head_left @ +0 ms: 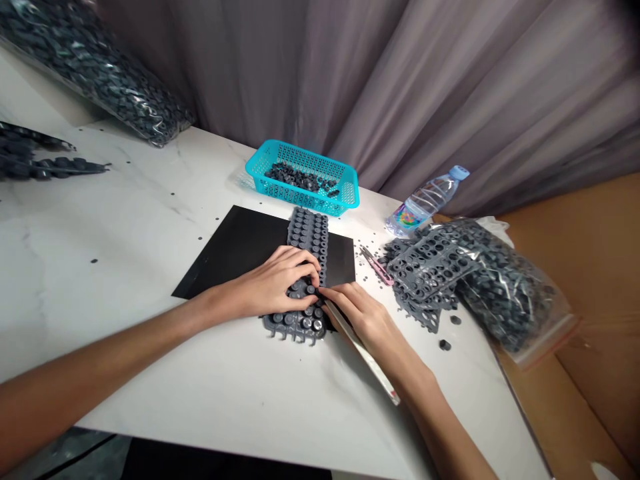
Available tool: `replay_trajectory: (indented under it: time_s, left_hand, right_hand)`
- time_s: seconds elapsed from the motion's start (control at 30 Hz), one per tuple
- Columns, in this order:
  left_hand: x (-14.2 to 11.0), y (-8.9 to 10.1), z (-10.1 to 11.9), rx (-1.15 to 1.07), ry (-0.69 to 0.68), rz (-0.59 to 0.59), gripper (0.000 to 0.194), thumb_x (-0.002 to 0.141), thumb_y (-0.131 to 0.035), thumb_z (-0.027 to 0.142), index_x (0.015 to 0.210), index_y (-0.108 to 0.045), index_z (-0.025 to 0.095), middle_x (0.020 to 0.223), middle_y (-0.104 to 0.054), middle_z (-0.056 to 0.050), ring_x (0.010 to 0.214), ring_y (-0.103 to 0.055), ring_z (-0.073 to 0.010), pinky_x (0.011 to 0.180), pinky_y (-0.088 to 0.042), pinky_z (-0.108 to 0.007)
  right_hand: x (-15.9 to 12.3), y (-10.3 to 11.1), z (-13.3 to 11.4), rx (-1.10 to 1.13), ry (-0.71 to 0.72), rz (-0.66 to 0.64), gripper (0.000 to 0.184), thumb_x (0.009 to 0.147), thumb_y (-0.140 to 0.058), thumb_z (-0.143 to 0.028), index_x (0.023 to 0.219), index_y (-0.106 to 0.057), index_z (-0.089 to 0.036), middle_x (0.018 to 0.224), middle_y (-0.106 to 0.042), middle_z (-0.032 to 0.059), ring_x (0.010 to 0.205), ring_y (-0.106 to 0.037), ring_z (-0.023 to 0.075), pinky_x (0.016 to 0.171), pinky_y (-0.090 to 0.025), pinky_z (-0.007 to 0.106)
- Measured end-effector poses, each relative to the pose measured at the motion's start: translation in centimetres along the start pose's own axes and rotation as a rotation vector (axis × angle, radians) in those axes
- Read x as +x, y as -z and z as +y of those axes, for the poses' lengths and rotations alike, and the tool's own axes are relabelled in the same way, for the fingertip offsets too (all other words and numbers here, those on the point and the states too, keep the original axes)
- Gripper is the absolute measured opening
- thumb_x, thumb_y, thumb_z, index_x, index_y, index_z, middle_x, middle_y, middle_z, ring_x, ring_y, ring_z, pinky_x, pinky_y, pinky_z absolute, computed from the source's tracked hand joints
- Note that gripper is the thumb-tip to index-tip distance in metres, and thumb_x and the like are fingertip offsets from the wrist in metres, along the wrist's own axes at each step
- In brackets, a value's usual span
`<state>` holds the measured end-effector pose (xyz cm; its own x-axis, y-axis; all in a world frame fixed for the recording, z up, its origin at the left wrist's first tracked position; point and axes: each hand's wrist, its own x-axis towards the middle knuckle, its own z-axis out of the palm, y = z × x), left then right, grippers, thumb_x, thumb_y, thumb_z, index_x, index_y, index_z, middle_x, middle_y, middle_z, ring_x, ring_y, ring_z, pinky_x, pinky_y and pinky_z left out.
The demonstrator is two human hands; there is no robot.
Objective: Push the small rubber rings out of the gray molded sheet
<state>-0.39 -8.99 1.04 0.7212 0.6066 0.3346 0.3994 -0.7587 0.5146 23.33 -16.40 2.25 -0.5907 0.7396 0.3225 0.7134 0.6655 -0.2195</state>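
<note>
A dark grey moulded sheet (309, 230) with rows of round, raised caps lies lengthwise in front of me, partly over a black mat (220, 250). My left hand (287, 280) rests across the sheet, thumb and fingers curled round its caps near the middle. From the right, my right hand (357, 307) grips a long, thin, pale tool (373, 367), its tip end meeting the sheet beside my left fingertips. What kind of tool it is cannot be made out. Both hands hide part of the sheet's middle rows.
Behind the mat stands a turquoise basket (305, 199) with small dark pieces. At right are a pink-handled tool (383, 272), a stack of perforated grey sheets (425, 273), a water bottle (425, 203) and a filled plastic bag (510, 287). Another bag (115, 87) stands back left.
</note>
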Motion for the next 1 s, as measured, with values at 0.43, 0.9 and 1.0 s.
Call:
replay_trajectory:
  time_s: [0.43, 0.9, 1.0]
  left_hand:
    - [0.3, 0.1, -0.1, -0.023, 0.017, -0.056, 0.021, 0.09, -0.068, 0.038, 0.107, -0.064, 0.026, 0.127, -0.061, -0.003, 0.123, -0.055, -0.0241, 0.111, -0.036, -0.043]
    - [0.0, 0.2, 0.0, -0.106, 0.056, -0.054, 0.022, 0.09, -0.069, 0.042, 0.104, -0.066, 0.026, 0.126, -0.06, -0.004, 0.124, -0.051, -0.0269, 0.112, -0.037, -0.046]
    - [-0.1, 0.1, -0.2, -0.098, 0.051, -0.049, 0.022, 0.089, -0.069, 0.042, 0.104, -0.066, 0.026, 0.127, -0.059, -0.004, 0.125, -0.051, -0.0271, 0.112, -0.038, -0.046]
  right_hand:
    - [0.1, -1.6, 0.5, -0.114, -0.019, 0.073, 0.022, 0.105, -0.047, -0.021, 0.126, -0.054, -0.016, 0.107, -0.067, 0.0118, 0.096, -0.065, 0.0236, 0.08, -0.055, 0.036]
    - [-3.0, 1.8, 6.3, -0.12, -0.589, 0.193, 0.028, 0.103, -0.047, -0.039, 0.113, -0.065, -0.02, 0.101, -0.066, 0.0107, 0.089, -0.064, 0.0252, 0.082, -0.049, 0.04]
    - [-3.0, 2.3, 6.3, -0.123, -0.587, 0.243, 0.029, 0.102, -0.049, -0.039, 0.117, -0.064, -0.019, 0.1, -0.067, 0.0112, 0.087, -0.064, 0.0258, 0.081, -0.049, 0.041]
